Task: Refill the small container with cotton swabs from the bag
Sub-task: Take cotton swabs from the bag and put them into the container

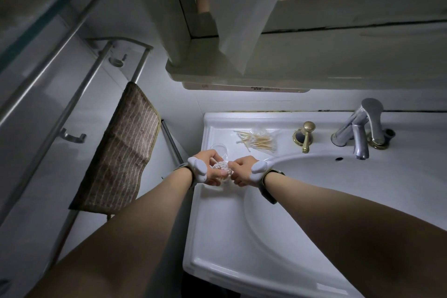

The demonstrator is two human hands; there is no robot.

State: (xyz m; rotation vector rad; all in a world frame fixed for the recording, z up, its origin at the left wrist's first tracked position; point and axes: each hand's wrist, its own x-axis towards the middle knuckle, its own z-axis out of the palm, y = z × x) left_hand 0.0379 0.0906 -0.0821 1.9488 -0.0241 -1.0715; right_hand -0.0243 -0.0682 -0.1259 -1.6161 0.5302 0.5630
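Head view, looking down on the left ledge of a white sink (212, 237). Left hand (210, 172) curled round the small container (223, 178), packed with cotton swabs (220, 166), white tips up. Right hand (244, 169) close against it, fingertips pinched at the swab tips on the container's right edge; hard to tell whether pinching a swab or only pressing the bunch in. Both hands together over the ledge, just left of the basin.

Behind them, a clear round lid (219, 149) lying flat on the ledge, partly hidden by the left hand. Further back, the clear bag (262, 133) lying open with a loose heap of wooden-stemmed spare swabs (257, 141) spilling from it. Brass handle (306, 135) and chrome tap (362, 128) off to the right; striped towel (121, 150) hanging on a rail at left.

Step in hand, by the look of it: settling the last swabs into an almost full container. Next move likely calls for levelling the tips so none stand proud, keeping the container upright in the left grip, then freeing the right hand to reach back for the lid and seat it squarely. Risk: swabs tipping out if the grip loosens.
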